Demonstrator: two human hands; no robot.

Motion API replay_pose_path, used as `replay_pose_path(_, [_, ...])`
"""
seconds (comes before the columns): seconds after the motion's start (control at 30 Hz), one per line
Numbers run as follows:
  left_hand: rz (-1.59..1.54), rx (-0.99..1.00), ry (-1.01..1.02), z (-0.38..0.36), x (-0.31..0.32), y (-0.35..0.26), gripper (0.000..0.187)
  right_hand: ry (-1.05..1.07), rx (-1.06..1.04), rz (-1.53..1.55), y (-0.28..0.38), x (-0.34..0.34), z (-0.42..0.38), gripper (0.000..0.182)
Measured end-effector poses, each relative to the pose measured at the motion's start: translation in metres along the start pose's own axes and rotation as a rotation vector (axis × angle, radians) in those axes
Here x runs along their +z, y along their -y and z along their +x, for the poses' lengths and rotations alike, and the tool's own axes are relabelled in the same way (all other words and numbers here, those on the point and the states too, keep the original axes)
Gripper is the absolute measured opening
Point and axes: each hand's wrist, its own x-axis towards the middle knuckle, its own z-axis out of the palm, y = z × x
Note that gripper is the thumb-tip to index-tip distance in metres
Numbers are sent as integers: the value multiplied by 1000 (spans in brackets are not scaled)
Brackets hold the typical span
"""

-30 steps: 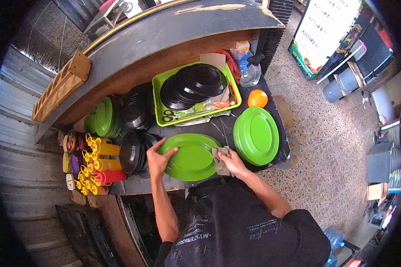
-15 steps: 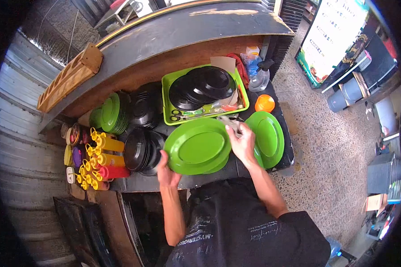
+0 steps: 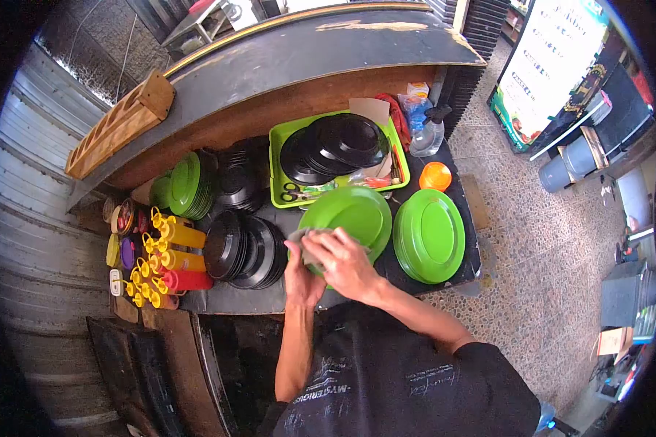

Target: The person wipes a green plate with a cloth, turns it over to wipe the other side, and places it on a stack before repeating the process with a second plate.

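A green oval plate (image 3: 353,215) is held up above the table's front edge. My left hand (image 3: 302,282) grips its near left rim. Across that same rim lies my right hand (image 3: 342,264), pressing a greyish cloth (image 3: 310,244) against the plate; part of the cloth is hidden under the fingers. Just to the right stands a stack of green oval plates (image 3: 431,233). Stacked black plates (image 3: 244,247) are to the left of my left hand.
Behind the held plate, a lime-green tray (image 3: 275,171) carries black plates, scissors and small packets. An orange cup (image 3: 435,176) and a spray bottle (image 3: 428,137) stand at the right. Yellow and red squeeze bottles (image 3: 182,258) crowd the left end, near more green plates (image 3: 186,186).
My right hand has moved with the cloth from the plate's right rim to its near left rim. The plate has turned and shifted right, and my left hand has moved right with it.
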Motion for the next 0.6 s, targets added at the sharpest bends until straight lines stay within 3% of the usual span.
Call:
replay_pose_path(0.03, [1, 0, 0, 2, -6, 0, 64, 0, 0, 0, 2, 2, -3, 49])
replay_pose_path(0.1, [-96, 21, 204, 7, -15, -6, 64, 60, -97, 32, 5, 7, -8, 49])
replay_pose_path(0.3, [-99, 91, 77, 7, 3, -14, 61, 39, -130, 101, -11, -6, -17, 50])
replay_pose_path(0.53, [35, 198, -67, 9, 19, -25, 52, 6, -103, 75, -36, -16, -33, 69])
replay_pose_path(0.6, [113, 231, -88, 13, 18, -20, 52, -9, -131, 81, -29, -16, -27, 66])
